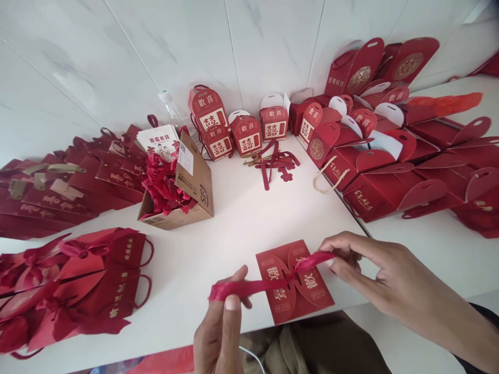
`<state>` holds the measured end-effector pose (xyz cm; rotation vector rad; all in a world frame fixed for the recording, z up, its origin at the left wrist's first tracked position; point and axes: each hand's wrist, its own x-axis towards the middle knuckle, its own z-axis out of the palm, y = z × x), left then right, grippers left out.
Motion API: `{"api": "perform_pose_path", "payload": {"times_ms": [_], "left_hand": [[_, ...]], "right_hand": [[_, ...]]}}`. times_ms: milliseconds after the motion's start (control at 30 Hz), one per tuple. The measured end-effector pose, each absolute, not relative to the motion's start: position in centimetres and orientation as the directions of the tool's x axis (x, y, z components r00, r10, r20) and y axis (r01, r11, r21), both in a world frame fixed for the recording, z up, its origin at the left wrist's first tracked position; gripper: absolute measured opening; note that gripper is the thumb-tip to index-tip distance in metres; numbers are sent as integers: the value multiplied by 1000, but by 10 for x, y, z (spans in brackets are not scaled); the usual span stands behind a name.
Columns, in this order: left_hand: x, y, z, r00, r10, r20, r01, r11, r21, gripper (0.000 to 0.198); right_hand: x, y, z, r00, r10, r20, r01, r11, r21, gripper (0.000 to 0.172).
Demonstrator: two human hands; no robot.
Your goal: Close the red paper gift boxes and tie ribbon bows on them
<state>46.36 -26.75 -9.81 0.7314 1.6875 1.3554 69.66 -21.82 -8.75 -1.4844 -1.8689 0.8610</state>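
A flat red gift box (298, 293) with gold characters lies at the near edge of the white table (241, 223). A red ribbon (265, 283) runs across it through the middle of its rounded flaps. My left hand (222, 332) pinches the ribbon's left end between thumb and fingers, just off the box's left side. My right hand (366, 262) pinches the right end above the box's upper right corner. The ribbon is stretched between both hands.
A cardboard box (193, 182) of red ribbons stands mid-left. Tied red boxes (78, 285) lie at the near left, flat red bags (58, 192) behind them. Small upright boxes (245, 132) line the wall. Open red boxes (390, 166) crowd the right. Loose red pieces (276, 166) lie in the middle.
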Motion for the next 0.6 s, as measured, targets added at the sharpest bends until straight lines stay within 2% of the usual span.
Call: {"api": "perform_pose_path", "payload": {"times_ms": [133, 233, 333, 433, 500, 533, 600], "left_hand": [[468, -252, -84, -453, 869, -197, -2, 219, 976, 37], [469, -243, -78, -376, 905, -199, 62, 239, 969, 39], [466, -242, -80, -395, 900, -186, 168, 269, 948, 41], [464, -246, -92, -418, 890, -183, 152, 268, 951, 40], [462, -250, -102, -440, 881, -172, 126, 250, 960, 53], [461, -252, -107, -448, 883, -144, 137, 227, 964, 54], [457, -256, -116, -412, 911, -35, 229, 141, 963, 45]], "right_hand": [[688, -220, -79, -244, 960, 138, 571, 258, -780, 14], [683, -221, -75, -292, 944, 153, 574, 301, -762, 13], [683, -220, -73, -290, 944, 157, 607, 308, -733, 10], [687, -219, -73, -304, 941, 149, 625, 315, -714, 11], [690, -218, -76, -315, 937, 152, 629, 326, -706, 11], [692, -217, -77, -316, 936, 153, 632, 328, -702, 11], [694, -217, -79, -304, 940, 153, 639, 320, -699, 10]]}}
